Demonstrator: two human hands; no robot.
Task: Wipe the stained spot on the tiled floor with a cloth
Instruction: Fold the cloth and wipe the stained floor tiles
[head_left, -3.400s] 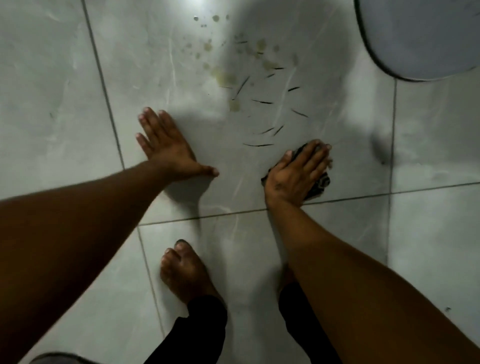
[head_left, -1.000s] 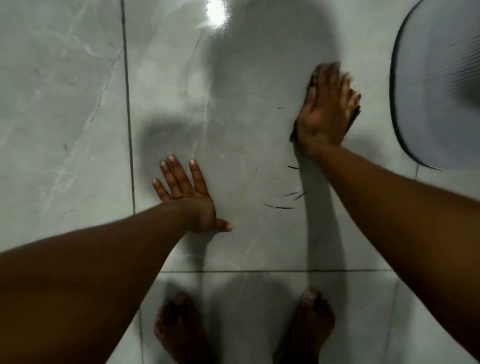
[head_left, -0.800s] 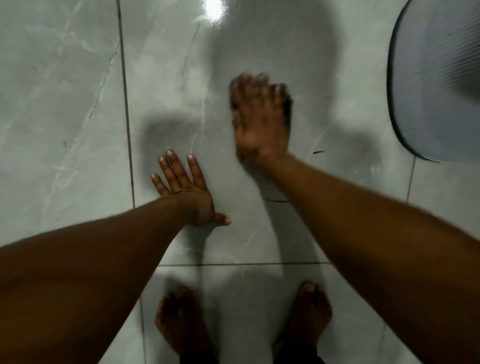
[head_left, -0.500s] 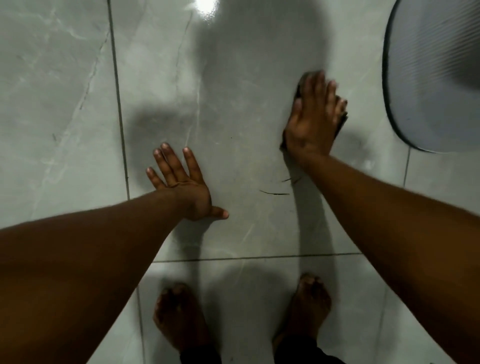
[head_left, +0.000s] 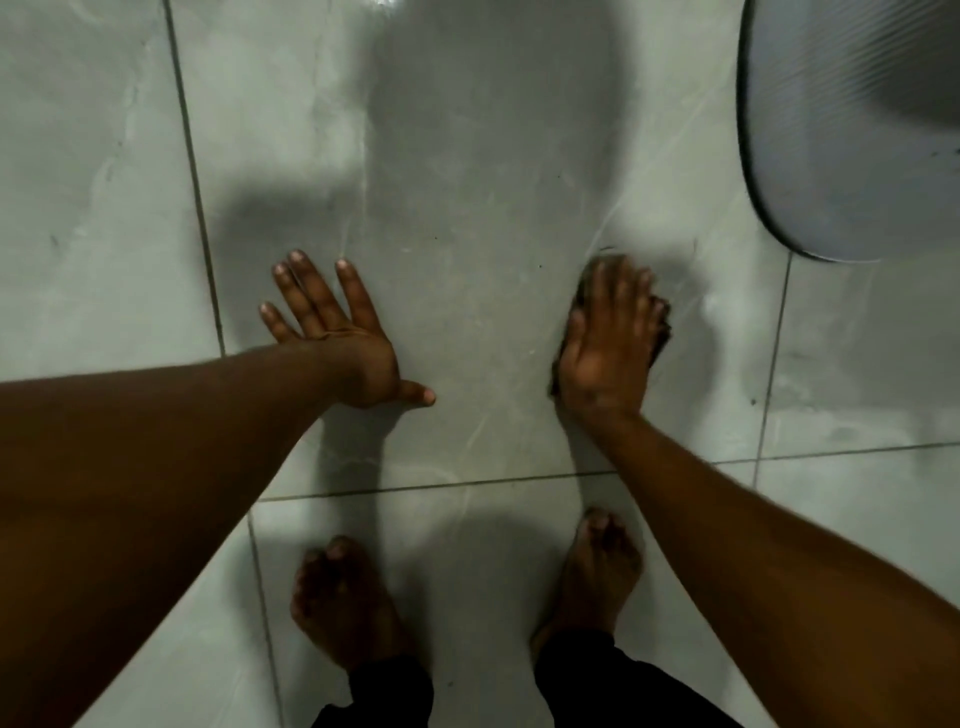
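Observation:
My right hand (head_left: 610, 338) presses flat on a dark cloth (head_left: 661, 340), of which only the edges show around my fingers and palm. The cloth lies on a pale grey floor tile (head_left: 467, 182). My left hand (head_left: 337, 332) is planted flat on the same tile to the left, fingers spread, holding nothing. The tile between and beyond the hands looks wet and smeared, with a few tiny dark specks; no yellow stain or dark slivers show on it.
A grey ribbed round object (head_left: 852, 124) with a dark rim sits at the top right, close to my right hand. My two bare feet (head_left: 348, 608) stand on the nearer tile. Dark grout lines (head_left: 197, 208) cross the floor.
My right hand has slid the cloth toward me, down the tile. The thin dark slivers seen near it before are gone. Much earlier, yellowish spots lay on this tile. My left hand has stayed planted.

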